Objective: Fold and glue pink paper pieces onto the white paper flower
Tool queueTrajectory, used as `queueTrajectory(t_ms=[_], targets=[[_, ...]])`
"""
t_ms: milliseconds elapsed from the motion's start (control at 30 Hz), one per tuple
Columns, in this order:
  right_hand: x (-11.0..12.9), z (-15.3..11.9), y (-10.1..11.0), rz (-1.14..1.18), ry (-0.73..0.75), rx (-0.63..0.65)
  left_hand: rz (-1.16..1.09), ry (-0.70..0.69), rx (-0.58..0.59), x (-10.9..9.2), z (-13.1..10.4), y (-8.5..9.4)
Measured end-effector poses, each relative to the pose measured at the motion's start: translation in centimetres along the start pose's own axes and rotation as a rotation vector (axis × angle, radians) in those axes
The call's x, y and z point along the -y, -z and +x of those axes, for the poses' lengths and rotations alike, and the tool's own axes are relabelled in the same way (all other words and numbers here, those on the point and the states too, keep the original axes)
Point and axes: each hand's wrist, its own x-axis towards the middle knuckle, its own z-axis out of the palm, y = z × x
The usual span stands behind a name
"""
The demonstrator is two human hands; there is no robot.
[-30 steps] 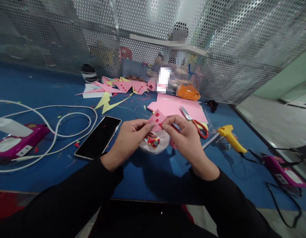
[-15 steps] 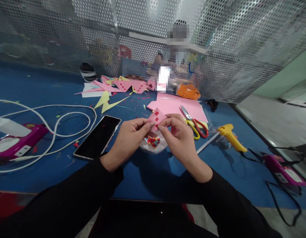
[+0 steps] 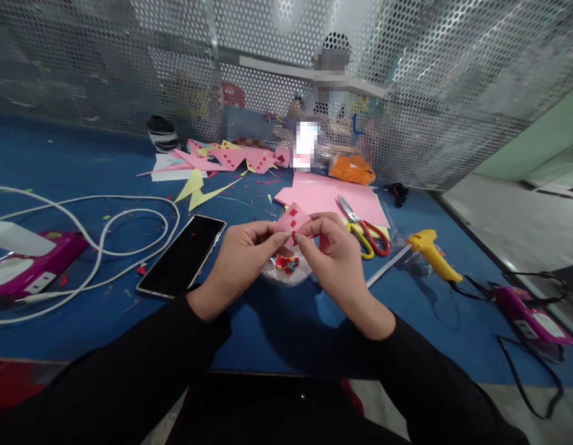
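A small piece of pink paper (image 3: 286,218) with red diamond-shaped bits in a row is held up between my two hands. My left hand (image 3: 244,256) pinches its left side between thumb and fingers. On the other side, my right hand (image 3: 335,259) grips the paper, with its thumb tip against the lowest red diamond. Just below the fingers stands a shallow round dish (image 3: 286,281); small red, yellow and blue paper bits (image 3: 286,264) lie in it. The hands partly cover the dish.
Scissors (image 3: 364,225) lie on pink sheets (image 3: 330,196). A yellow glue gun (image 3: 434,254) is at right, a black phone (image 3: 184,256) at left beside a white cable (image 3: 128,210). Decorated pink paper pieces (image 3: 230,157) and an orange packet (image 3: 352,168) lie before a perforated metal screen (image 3: 267,80).
The view has shifted very slightly. Both hands keep the pink paper in nearly the same place, with only a tiny movement of the fingers.
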Motion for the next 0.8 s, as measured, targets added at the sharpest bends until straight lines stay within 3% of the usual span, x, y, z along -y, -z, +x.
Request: queueTrajectory(t_ms=[167,367,500,800], targets=[[0.1,-0.1,0.1,-0.003,-0.016,0.036,0.032,0.016,-0.024,-0.2,0.0,-0.1],[0.0,0.5,0.9,0.139,-0.15,0.017,0.013,0.04,-0.032,-0.2,-0.1,-0.1],[-0.3,0.9,1.4,0.131,-0.209,0.076,-0.045,0.065,-0.031,-0.1,-0.1,-0.1],[0.5,0.4,1.2,0.045,-0.127,0.071,-0.003,-0.002,-0.025,0.1,0.0,0.1]])
